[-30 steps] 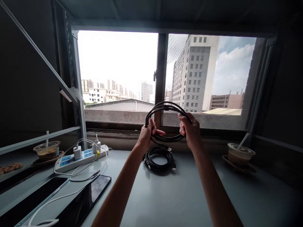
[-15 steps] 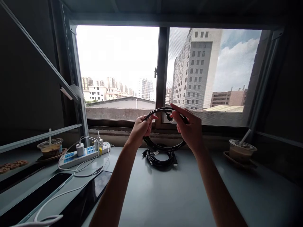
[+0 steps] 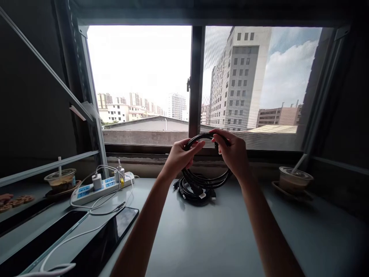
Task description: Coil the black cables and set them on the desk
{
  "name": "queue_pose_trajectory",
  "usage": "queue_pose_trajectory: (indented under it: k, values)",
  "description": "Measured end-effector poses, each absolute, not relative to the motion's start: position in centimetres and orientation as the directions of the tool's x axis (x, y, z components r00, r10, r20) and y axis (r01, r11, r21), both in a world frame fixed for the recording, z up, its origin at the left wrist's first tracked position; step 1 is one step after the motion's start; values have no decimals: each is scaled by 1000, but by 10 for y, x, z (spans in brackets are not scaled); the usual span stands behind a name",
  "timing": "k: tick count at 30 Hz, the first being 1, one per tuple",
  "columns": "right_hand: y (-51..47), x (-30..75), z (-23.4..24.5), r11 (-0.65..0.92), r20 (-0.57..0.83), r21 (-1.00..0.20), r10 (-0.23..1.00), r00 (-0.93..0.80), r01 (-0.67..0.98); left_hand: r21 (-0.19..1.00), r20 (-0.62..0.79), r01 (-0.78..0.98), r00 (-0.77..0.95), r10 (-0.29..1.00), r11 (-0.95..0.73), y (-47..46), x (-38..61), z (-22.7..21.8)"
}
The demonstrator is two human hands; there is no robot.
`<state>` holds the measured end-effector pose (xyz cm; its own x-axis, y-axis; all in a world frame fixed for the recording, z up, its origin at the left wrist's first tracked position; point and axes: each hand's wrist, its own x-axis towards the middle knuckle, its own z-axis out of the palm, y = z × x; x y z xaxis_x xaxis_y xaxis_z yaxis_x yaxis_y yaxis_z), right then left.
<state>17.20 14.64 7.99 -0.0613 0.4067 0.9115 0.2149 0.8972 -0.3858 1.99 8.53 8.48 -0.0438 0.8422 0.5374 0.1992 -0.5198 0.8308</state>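
Note:
Between my two hands hangs a black cable [image 3: 206,181] wound into a loop, raised above the table. My left hand [image 3: 184,156] is closed round the loop's left side, with the thumb lying along the top. On the upper right, my right hand [image 3: 232,152] pinches the loop, its index finger stretched along the top strand. One connector end shows beside my right fingertips, and a connector with a light tip hangs at the bottom. Behind and below the loop, other coiled black cables [image 3: 188,197] lie on the table, partly hidden; several plugs stick out at their edges.
To the left stands a white power strip [image 3: 111,187] with chargers and a trailing white cable. Dark-screened devices [image 3: 99,246] lie in front of it. Lidded cups with straws stand at the left [image 3: 60,181] and right [image 3: 295,179]. A metal rack frames the window behind.
The loop now shows more strands and hangs slightly lower. My left hand has shifted a little right, its thumb now over the cable. A connector now hangs at the loop's bottom.

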Motion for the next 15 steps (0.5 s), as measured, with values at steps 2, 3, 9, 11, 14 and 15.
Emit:
queue_pose_trajectory:
  k: [2, 3, 9, 11, 14, 15]
  values:
    - [145, 172, 80, 884, 905, -409, 425, -25, 227, 829, 546, 202, -93, 833, -522, 84, 23, 86]
    - [145, 171, 79, 864, 890, -443, 456, -1, 239, 831, 548, 200, -125, 827, -520, 83, 25, 86]
    - [141, 170, 77, 759, 773, -563, 624, -118, 327, 819, 574, 119, -203, 794, -562, 79, 24, 91]
    - [139, 172, 78, 761, 824, -460, 558, -100, 458, 802, 590, 58, -239, 771, -595, 79, 20, 92]
    - [131, 176, 81, 766, 851, -404, 515, -102, 501, 782, 593, -3, -303, 746, -623, 80, 14, 94]
    - [128, 177, 83, 779, 853, -408, 512, -107, 475, 777, 595, 0, -325, 735, -629, 79, 13, 95]
